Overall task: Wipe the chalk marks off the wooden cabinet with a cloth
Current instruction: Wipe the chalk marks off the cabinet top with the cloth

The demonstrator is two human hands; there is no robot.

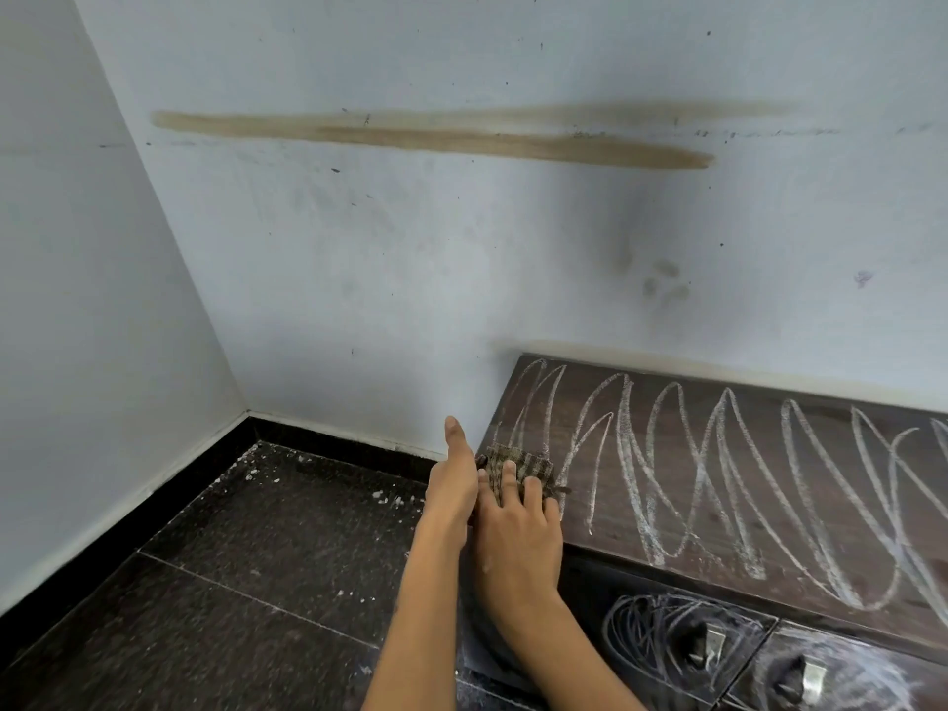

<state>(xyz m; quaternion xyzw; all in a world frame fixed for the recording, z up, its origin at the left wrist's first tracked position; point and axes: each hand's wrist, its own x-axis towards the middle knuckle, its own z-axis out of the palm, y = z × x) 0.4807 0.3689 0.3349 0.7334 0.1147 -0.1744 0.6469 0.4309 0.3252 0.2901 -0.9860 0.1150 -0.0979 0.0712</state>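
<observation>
Lying under right hand (518, 526): cloth (518, 467)

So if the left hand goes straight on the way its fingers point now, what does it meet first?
Probably the pale wall. The left hand points up and away, beside the cabinet's left end, with nothing visible between. Depth is unclear, so it may brush the cabinet corner.

Two bare forearms, two hands.
Left hand (454, 484), right hand (518, 536): no sleeves, rings or watch visible.
</observation>
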